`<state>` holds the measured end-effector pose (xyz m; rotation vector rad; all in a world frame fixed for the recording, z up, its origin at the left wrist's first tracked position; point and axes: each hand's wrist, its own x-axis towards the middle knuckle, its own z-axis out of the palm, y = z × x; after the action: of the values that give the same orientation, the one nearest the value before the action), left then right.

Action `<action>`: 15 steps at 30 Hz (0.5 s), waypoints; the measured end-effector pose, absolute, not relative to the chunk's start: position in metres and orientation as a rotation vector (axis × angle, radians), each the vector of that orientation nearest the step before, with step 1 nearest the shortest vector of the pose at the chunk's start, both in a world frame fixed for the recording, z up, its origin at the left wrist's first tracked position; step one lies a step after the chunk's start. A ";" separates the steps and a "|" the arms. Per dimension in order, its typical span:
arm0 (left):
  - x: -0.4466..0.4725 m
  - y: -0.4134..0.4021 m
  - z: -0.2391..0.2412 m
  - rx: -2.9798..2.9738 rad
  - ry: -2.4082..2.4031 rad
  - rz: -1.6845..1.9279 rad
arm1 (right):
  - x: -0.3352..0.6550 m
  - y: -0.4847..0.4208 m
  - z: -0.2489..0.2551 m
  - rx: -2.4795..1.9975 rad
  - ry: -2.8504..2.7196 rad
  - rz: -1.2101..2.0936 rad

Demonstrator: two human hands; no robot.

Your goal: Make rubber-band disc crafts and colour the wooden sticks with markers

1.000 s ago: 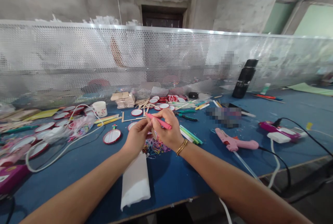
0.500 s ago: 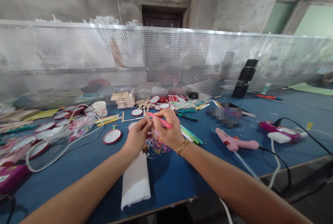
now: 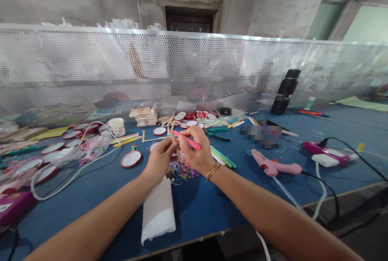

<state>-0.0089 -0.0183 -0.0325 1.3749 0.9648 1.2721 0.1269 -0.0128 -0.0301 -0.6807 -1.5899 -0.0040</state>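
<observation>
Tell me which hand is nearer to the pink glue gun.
Right. The right hand, shut on a pink marker, lies left of the glue gun; the left hand, pinching a wooden stick, is farther left, beyond the right.

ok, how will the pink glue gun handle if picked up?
Probably rigid and light: the glue gun looks like a plastic shell. Its black cable trails off the table edge, so it will likely tug. Lying on its side, it should slide, not roll.
</observation>
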 end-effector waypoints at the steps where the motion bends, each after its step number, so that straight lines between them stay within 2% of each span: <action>1: -0.009 -0.018 -0.033 1.377 0.960 1.268 | 0.127 -0.013 -0.030 -0.675 -1.596 -0.005; 15: -0.008 -0.019 -0.031 1.381 0.950 1.265 | 0.126 -0.012 -0.030 -0.660 -1.609 0.002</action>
<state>-0.0084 -0.0194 -0.0313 1.3807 0.9500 1.2652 0.1264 -0.0124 -0.0304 -0.6596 -1.6093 0.0015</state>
